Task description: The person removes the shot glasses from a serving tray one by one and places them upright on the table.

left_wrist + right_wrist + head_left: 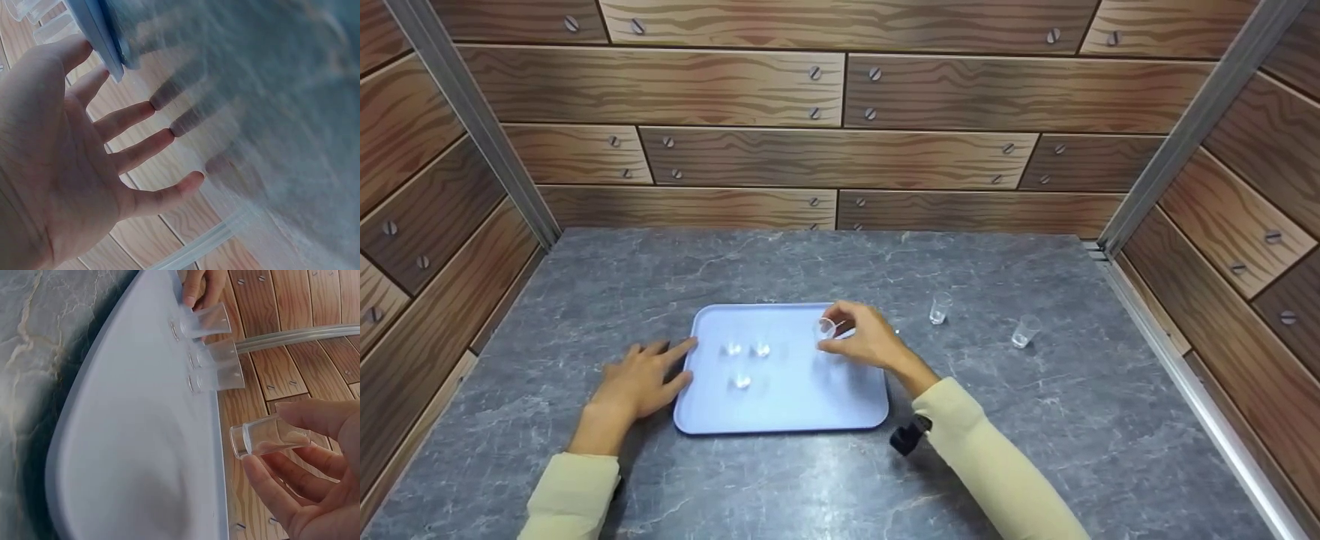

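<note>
Over the right part of the light blue tray (pixel 802 405), my right hand (pixel 866 337) pinches a clear shot glass (pixel 270 435) between thumb and fingers. In the right wrist view the glass is held by its sides, with its thick base toward the tray. Three more clear shot glasses stand on the tray's left half, among them a front one (pixel 742 382) and a back right one (pixel 762 349). My left hand (pixel 637 381) lies at the tray's left edge, fingers spread. Its thumb and index fingertip touch the rim, as the left wrist view (pixel 73 140) of this hand also shows.
Two other clear shot glasses stand on the grey marbled table (pixel 780 487) right of the tray, one nearer (pixel 940 308) and one farther right (pixel 1025 331). Wood-patterned walls (pixel 840 90) enclose the table at the back and sides, with metal posts at the corners.
</note>
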The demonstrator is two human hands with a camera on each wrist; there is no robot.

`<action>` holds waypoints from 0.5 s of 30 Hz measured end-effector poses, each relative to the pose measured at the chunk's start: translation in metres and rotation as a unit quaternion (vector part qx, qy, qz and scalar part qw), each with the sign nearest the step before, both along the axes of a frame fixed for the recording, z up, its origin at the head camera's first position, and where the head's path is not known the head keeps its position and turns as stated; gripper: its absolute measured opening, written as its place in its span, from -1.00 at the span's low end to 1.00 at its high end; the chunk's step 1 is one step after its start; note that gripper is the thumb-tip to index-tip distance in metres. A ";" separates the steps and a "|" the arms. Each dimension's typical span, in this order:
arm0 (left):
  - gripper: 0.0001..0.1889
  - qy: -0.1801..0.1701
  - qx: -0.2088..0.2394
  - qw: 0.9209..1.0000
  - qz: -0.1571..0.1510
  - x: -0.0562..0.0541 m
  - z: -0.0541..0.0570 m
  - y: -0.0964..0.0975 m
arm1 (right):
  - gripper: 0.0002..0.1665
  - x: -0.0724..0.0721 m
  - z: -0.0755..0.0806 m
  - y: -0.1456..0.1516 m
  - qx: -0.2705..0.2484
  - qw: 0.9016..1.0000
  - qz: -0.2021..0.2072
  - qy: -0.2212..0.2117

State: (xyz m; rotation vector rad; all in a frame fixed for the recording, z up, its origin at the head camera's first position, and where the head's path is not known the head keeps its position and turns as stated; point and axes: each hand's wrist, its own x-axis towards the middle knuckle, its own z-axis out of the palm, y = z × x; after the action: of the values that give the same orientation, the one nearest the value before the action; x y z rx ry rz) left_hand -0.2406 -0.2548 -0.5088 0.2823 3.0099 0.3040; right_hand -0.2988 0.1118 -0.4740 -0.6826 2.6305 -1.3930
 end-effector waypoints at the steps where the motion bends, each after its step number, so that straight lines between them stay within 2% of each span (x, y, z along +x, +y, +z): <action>1: -0.40 0.000 0.001 1.000 0.000 0.000 0.000 0.000 | -0.61 0.000 0.001 0.004 -0.003 1.000 -0.001 -0.001; 9: -0.40 0.003 0.000 1.000 -0.002 -0.001 0.001 0.000 | -0.58 0.001 0.001 0.045 -0.040 0.999 -0.019 0.001; 15: -0.39 -0.003 -0.002 1.000 -0.001 -0.002 -0.002 0.000 | -0.59 0.002 -0.002 0.074 -0.025 0.999 -0.046 -0.001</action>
State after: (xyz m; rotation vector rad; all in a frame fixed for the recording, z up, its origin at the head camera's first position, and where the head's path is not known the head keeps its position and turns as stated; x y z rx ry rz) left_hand -0.2423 -0.2551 -0.5105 0.2847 3.0046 0.2976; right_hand -0.2973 0.1861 -0.4757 -0.5732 2.6655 -1.4866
